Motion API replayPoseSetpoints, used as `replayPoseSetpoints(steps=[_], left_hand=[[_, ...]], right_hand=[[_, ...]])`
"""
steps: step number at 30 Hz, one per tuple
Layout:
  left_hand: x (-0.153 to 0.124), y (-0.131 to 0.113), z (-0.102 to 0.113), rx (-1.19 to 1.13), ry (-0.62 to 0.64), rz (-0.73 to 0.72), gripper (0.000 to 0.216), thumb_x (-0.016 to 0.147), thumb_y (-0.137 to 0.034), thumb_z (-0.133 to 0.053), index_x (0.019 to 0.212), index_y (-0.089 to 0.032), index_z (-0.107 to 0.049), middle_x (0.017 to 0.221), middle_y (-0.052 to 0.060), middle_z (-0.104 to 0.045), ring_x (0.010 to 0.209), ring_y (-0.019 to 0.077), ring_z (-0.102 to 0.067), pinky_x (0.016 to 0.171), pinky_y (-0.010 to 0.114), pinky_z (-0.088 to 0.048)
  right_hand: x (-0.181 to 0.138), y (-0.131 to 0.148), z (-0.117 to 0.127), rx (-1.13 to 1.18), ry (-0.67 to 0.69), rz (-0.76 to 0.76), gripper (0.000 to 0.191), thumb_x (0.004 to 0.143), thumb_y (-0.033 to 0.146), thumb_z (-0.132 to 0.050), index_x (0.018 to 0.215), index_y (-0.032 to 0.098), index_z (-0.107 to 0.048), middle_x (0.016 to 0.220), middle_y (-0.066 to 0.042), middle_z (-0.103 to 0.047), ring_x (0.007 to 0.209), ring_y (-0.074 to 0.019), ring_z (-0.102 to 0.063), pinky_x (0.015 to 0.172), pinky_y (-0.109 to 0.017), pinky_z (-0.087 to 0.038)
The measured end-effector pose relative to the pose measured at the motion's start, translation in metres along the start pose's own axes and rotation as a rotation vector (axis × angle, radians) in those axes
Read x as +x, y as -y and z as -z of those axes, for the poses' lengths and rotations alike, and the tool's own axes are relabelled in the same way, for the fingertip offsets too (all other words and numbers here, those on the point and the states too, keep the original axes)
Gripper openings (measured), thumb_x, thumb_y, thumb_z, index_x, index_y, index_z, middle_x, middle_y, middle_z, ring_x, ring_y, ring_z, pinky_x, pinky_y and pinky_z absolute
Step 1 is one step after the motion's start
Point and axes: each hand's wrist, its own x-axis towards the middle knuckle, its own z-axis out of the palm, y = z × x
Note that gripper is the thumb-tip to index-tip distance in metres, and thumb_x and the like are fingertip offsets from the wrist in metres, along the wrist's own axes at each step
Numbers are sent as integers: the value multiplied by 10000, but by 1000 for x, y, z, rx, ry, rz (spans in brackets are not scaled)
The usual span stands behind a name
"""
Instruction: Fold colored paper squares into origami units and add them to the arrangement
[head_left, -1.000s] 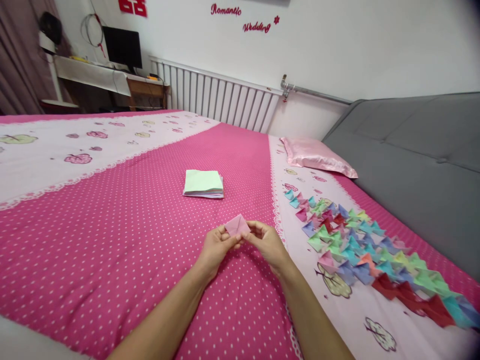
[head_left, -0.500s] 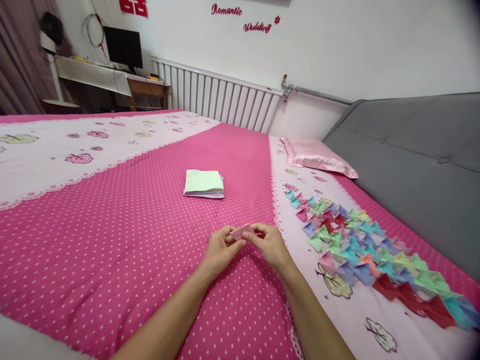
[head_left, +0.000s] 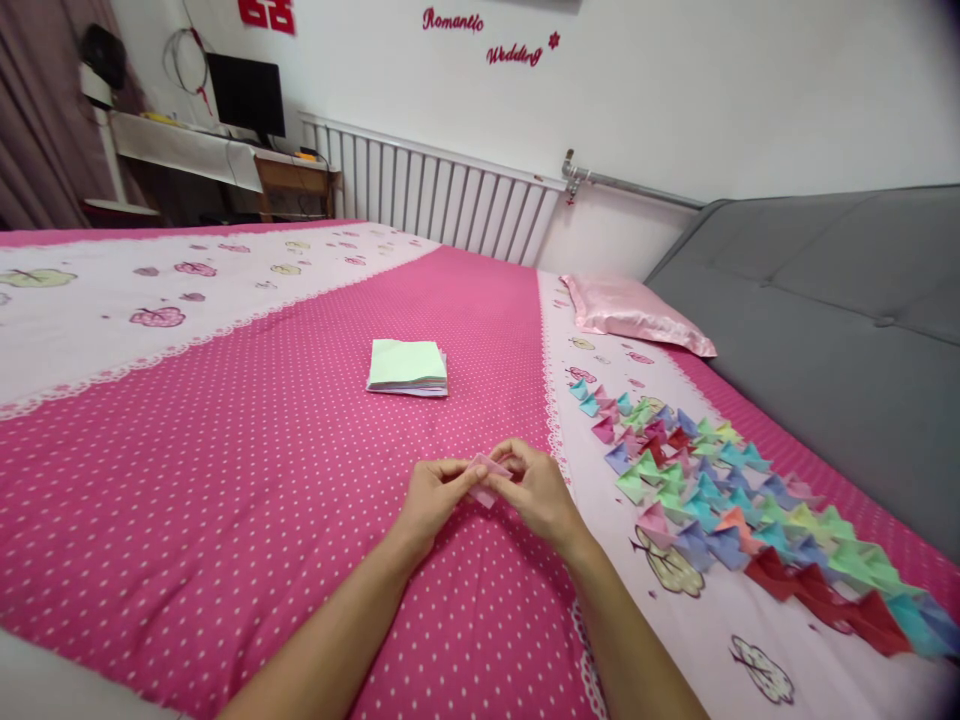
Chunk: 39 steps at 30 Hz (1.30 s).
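Observation:
A small folded pink paper (head_left: 486,494) is between my two hands, just above the bed. My left hand (head_left: 435,500) grips its left side, thumb on the near face. On the other side, my right hand (head_left: 538,495) pinches the paper between thumb and curled fingers. The paper looks like a diamond, with one corner pointing down; part of it is behind my thumbs. Farther off lies a stack of square paper (head_left: 407,365) with a pale green sheet on top. To my right, several rows of folded paper boats (head_left: 705,490) in many colours stand on the bedspread.
The pink dotted bedspread (head_left: 225,480) spreads under everything. A pink satin pillow (head_left: 634,312) rests near the grey headboard (head_left: 825,300) at right. Beyond the bed are a white radiator (head_left: 442,190) and a desk (head_left: 292,175) with a monitor (head_left: 247,95).
The pink paper has turned in my hands from a flat triangle to a diamond with its corner down. My fingers have shifted their hold; the stack and the boats are unmoved.

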Motion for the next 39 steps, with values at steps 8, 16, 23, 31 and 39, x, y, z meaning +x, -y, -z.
replayPoseSetpoints(steps=[8,16,23,31,39], left_hand=[[1,6,2,-133,-158,-6,247,657,-354,-685,644,-107,-685,536,30,-619,468,92,-480,482,195,-356],[5,11,4,-270,-211,3,261,634,-360,-698,625,-102,-659,538,27,-615,471,102,-503,488,211,-377],[5,10,6,-296,-213,58,241,632,-336,-704,636,-99,-663,557,41,-629,488,107,-519,499,209,-370],[3,8,5,-274,-184,92,245,623,-338,-707,597,-98,-663,525,33,-610,468,93,-487,481,201,-325],[3,6,6,-283,-185,107,236,618,-324,-711,596,-93,-665,526,30,-607,476,90,-480,492,199,-326]], right_hand=[[1,-1,-10,218,9,-128,323,635,259,-655,848,213,-417,548,67,-568,460,-110,-510,436,-194,-351],[-1,-1,-13,293,70,-136,397,670,230,-620,1005,207,-408,576,56,-590,504,-128,-570,453,-196,-384],[-3,9,14,173,245,22,405,708,211,-602,1109,215,-541,940,-53,-619,724,-153,-616,645,-285,-485],[0,3,14,99,189,74,231,738,246,-586,958,204,-645,929,-55,-663,787,-188,-620,710,-333,-486],[0,6,15,23,189,149,199,784,268,-550,944,227,-663,948,-52,-642,838,-177,-599,715,-305,-470]])
